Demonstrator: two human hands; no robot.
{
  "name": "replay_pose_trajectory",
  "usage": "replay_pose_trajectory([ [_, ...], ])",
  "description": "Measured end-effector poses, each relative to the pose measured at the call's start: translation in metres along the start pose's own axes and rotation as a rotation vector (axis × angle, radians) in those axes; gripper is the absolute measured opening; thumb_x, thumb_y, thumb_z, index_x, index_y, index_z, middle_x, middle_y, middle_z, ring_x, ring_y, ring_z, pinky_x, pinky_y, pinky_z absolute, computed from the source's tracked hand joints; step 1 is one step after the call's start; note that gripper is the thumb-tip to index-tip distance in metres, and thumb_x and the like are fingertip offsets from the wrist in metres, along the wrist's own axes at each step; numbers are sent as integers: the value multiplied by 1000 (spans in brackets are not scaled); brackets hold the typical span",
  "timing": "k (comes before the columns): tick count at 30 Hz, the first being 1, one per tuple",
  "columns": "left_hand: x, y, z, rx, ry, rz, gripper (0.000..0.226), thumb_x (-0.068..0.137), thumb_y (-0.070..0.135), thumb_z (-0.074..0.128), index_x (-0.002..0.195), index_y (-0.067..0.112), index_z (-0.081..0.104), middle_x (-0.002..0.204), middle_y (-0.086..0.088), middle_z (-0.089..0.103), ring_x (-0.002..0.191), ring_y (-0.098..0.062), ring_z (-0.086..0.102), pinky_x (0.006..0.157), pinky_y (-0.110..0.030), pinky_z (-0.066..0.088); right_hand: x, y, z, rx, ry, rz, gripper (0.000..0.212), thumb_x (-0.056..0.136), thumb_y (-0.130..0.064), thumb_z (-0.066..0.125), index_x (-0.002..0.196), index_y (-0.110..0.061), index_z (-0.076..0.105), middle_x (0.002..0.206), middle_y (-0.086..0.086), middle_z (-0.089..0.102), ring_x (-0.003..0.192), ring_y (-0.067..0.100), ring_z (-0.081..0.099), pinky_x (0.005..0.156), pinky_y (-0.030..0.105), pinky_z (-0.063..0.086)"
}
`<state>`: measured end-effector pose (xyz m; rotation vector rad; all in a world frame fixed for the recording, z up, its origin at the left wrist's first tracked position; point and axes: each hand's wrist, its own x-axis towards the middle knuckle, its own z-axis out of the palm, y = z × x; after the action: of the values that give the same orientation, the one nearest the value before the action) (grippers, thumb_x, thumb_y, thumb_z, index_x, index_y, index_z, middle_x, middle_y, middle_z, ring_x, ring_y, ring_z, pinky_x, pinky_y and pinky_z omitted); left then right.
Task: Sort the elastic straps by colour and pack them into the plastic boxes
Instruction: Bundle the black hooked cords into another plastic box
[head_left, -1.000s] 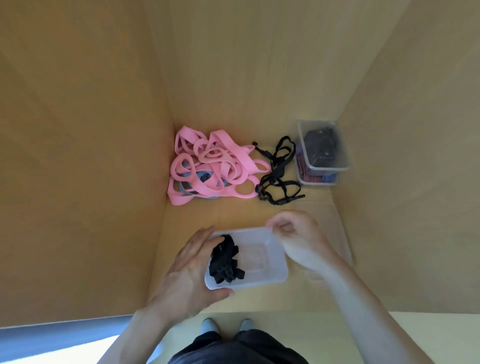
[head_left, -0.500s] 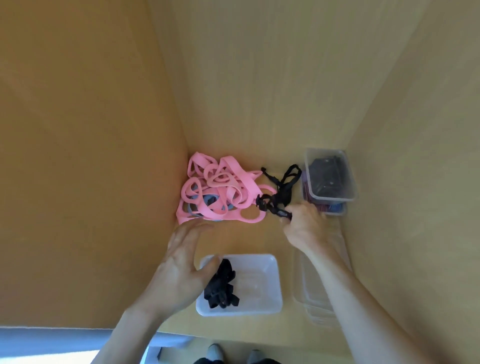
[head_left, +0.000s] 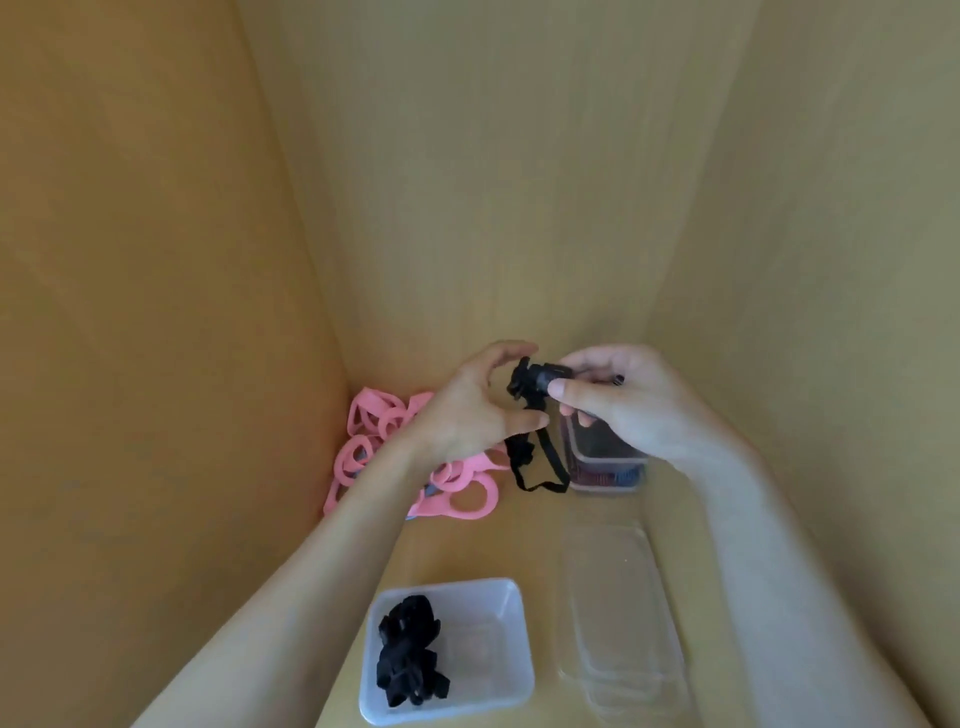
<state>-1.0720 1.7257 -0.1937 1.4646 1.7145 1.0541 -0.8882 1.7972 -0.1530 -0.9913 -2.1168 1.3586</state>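
I read both hands as raised together, well above the wooden surface (head_left: 483, 540). The left hand (head_left: 467, 410) has its thumb and fingers curled round a black strap (head_left: 535, 387). The right hand (head_left: 623, 405) pinches the bunched part of the same strap between thumb and forefinger. The strap's loose loop hangs at 6 o'clock from the pinch, and I cannot tell whether it touches the surface. At 8 o'clock of the hands the pink straps (head_left: 374, 436) lie in a tangled pile against the left wall, partly behind the left forearm. Under the right hand, at 5 o'clock, I see stacked boxes (head_left: 608, 467) with dark contents. Nearer me, at 6 o'clock, the open box (head_left: 498, 603) holds a black bundle (head_left: 410, 660) in its left half. Just beside it at 3 o'clock lies clear plastic (head_left: 618, 597), lids or trays, I cannot tell.
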Motion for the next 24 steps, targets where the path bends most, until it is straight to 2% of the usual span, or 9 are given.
replay_pose_trajectory([
  [2,16,11,0,-114,-39,6,35,88,16,76,121,12,66,118,-5,71,110,-17,68,105,-36,48,0,-15,-11,32,52,-44,6,90,-21,75,92,-26,77,76,-2,76,61,5,63,66,16,52],
  [5,31,15,-5,-295,-55,14,25,98,14,63,113,-5,64,106,-22,72,92,-22,70,89,-32,55,3,-26,-23,142,174,-85,13,87,-20,78,99,-25,74,79,5,76,67,13,66,71,28,55],
  [7,35,17,-10,-363,-77,16,20,101,17,58,107,-1,64,91,-16,74,87,-25,69,87,-35,57,7,-30,-27,260,257,-108,17,84,-18,79,99,-20,73,75,5,74,67,16,65,69,30,54],
  [10,39,16,-14,-401,-125,31,21,101,27,59,83,17,62,70,-4,63,74,-26,65,84,-37,54,12,-36,-25,436,343,-120,7,83,-14,76,88,-20,75,73,3,67,64,12,60,68,29,54],
  [12,40,16,-14,-439,-167,45,30,99,34,63,72,22,58,64,-2,53,61,-20,55,78,-39,53,15,-40,-22,506,410,-120,9,90,-9,72,87,-17,74,71,2,63,62,11,56,66,28,53],
  [15,41,19,-19,-402,-230,70,32,90,43,72,64,29,61,64,-1,55,53,-15,47,64,-30,52,18,-52,-24,543,512,-142,6,94,-9,68,91,-11,72,70,2,61,62,11,54,69,29,52],
  [17,42,18,-22,-361,-243,80,30,90,39,74,65,28,62,62,-3,58,51,-15,46,60,-28,50,19,-63,-29,591,567,-191,6,95,-8,66,91,-9,71,70,3,62,60,11,54,72,32,51],
  [20,44,15,-23,-354,-249,63,30,95,32,69,70,19,58,54,-3,52,47,-17,45,64,-34,52,23,-81,-44,640,612,-322,5,97,-10,65,92,-8,68,74,6,63,60,11,56,71,31,52],
  [24,49,0,-32,-381,-225,-12,41,93,41,70,62,19,54,53,-1,47,49,-20,51,71,-38,53,27,-101,-68,619,676,-451,7,97,-14,66,94,-9,68,72,4,64,60,12,55,69,30,54],
])
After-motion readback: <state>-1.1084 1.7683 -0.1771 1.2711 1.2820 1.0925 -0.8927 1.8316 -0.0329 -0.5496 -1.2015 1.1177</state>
